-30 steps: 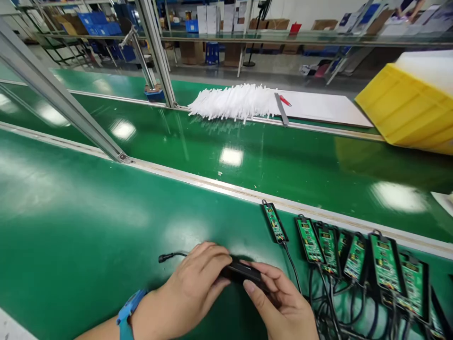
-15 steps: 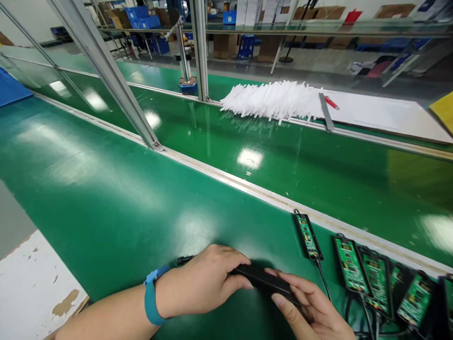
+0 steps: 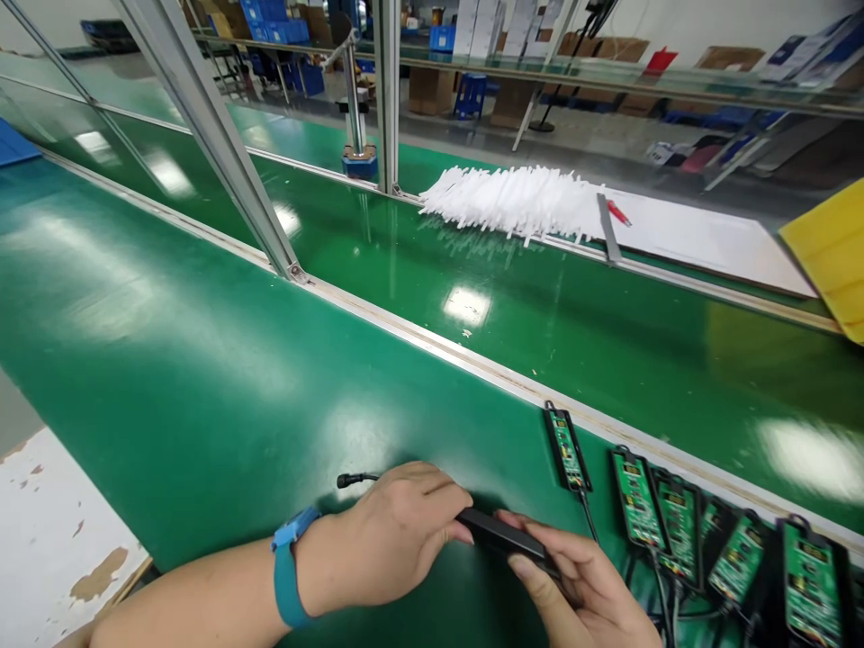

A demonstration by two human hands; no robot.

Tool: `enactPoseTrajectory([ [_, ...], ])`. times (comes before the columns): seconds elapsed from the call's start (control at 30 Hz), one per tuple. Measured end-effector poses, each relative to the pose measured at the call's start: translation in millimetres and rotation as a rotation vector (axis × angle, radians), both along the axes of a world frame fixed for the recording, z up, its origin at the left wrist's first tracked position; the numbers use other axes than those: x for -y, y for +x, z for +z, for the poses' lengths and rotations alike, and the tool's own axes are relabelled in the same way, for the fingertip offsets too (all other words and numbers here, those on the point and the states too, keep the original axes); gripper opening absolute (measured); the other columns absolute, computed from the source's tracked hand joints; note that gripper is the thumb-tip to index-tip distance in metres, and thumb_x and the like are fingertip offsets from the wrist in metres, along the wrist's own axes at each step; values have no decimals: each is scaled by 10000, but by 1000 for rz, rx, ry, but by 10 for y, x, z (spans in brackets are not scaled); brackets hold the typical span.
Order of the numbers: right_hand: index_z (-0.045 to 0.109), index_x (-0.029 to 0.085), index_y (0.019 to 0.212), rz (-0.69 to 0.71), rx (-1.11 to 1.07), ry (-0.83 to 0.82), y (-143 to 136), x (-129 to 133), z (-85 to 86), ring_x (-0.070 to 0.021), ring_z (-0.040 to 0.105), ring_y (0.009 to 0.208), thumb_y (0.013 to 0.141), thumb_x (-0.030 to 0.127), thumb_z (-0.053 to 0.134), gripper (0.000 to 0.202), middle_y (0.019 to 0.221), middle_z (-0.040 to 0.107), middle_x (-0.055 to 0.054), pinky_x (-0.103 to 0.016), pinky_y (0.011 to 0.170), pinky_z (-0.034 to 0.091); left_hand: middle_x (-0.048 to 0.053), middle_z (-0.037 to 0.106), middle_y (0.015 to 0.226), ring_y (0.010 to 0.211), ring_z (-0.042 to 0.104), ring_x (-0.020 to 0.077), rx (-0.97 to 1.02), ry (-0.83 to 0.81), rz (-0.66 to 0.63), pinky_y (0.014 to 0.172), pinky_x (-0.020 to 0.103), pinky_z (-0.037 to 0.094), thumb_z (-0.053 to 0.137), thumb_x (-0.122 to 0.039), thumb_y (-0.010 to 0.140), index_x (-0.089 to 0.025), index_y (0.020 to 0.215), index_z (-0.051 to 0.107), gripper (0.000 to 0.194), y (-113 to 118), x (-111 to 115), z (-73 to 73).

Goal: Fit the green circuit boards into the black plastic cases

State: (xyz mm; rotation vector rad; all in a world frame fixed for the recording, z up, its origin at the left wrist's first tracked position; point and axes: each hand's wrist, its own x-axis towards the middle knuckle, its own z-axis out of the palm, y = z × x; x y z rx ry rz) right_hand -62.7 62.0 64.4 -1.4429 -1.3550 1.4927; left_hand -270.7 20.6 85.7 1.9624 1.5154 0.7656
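Observation:
Both of my hands grip a long black plastic case (image 3: 503, 535) just above the green bench. Fingers and thumb of my left hand (image 3: 405, 522) pinch its left end; the wrist wears a teal strap. My right hand (image 3: 573, 576) closes on the other end, thumb in front and fingers behind. A short black cable with a connector (image 3: 349, 481) sticks out past my left hand. The inside of the case cannot be seen. To the right lies an open black case with a green circuit board (image 3: 568, 447), a cable running from its lower end.
Several more open cases with circuit boards (image 3: 640, 499) lie at the right with tangled cables. A metal rail (image 3: 432, 345) edges the bench, and a slanting metal post (image 3: 222, 153) rises from it. Beyond are white strips (image 3: 513, 200), a steel ruler (image 3: 608, 229) and a red-handled tool (image 3: 617, 213).
The view has turned slightly right, so more of the right-hand boards and yellow sheet shows. Both hands still hold the case, its top edge tilted a little differently. More of the cable connector shows.

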Motion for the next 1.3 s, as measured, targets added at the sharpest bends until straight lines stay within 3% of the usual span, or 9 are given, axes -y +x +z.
enactPoseTrajectory([
  [0.17, 684, 210, 936, -45, 49, 17, -21, -45, -48, -253, 681, 957, 645, 377, 792, 352, 994, 732, -86, -306, 861, 554, 49, 606, 824, 786, 563, 183, 18, -17, 73, 711, 301, 441, 448, -192, 933, -177, 931, 567, 121, 51, -4, -65],
  [0.33, 670, 198, 1041, 12, -10, 10, -46, -136, -107, -226, 680, 856, 662, 386, 790, 440, 917, 724, -72, -303, 762, 558, 26, 624, 792, 757, 573, 160, 228, -117, 156, 693, 271, 430, 501, -255, 909, -183, 876, 588, 117, 72, -18, -104],
  [0.53, 626, 150, 1120, -19, -270, -44, -92, -144, -131, -146, 617, 652, 673, 380, 800, 532, 723, 672, -23, -284, 657, 522, 39, 655, 730, 543, 600, 120, 796, -724, 64, 544, 239, 448, 603, -492, 809, -144, 860, 563, 354, 31, -60, -110],
  [0.67, 600, 130, 1098, -94, -344, -108, -111, -140, -130, -120, 578, 552, 664, 408, 802, 553, 655, 648, -1, -259, 564, 497, 73, 674, 679, 494, 610, 119, 873, -904, -87, 477, 210, 430, 562, -602, 802, -117, 800, 561, 486, 53, -28, -162],
  [0.77, 569, 131, 1089, -85, -383, -166, -154, -104, -113, -120, 580, 519, 672, 424, 791, 556, 646, 654, -6, -245, 517, 494, 80, 668, 617, 432, 590, 124, 886, -977, -128, 402, 203, 399, 571, -588, 800, -101, 744, 577, 490, 105, 4, -226],
  [0.97, 435, 128, 1288, -47, -357, -162, -227, -26, -97, -129, 519, 394, 752, 459, 703, 685, 485, 542, 61, -262, 428, 483, 69, 642, 558, 354, 511, 98, 963, -949, -9, 359, 198, 352, 584, -553, 797, -61, 806, 627, 494, 179, -5, -259],
  [1.07, 494, 153, 1280, -32, -220, 6, -205, 5, -118, -147, 585, 528, 798, 432, 640, 576, 642, 597, 7, -290, 507, 531, 39, 599, 506, 361, 488, 94, 1051, -930, 93, 380, 203, 342, 605, -552, 780, -76, 775, 614, 476, 167, -39, -276],
  [1.2, 659, 238, 1141, 63, 122, 530, -184, 81, -109, -208, 623, 910, 810, 262, 584, 341, 1197, 575, -103, -341, 736, 557, 3, 533, 469, 388, 457, 83, 1168, -975, 184, 396, 194, 291, 617, -531, 778, -112, 694, 568, 430, 136, -79, -287],
  [1.3, 682, 282, 1121, 230, 146, 757, -206, 133, -89, -223, 595, 1062, 842, 193, 541, 326, 1268, 568, -69, -369, 894, 513, -18, 475, 424, 372, 405, 77, 1176, -909, 183, 399, 200, 259, 596, -520, 801, -135, 632, 527, 426, 137, -81, -282],
])
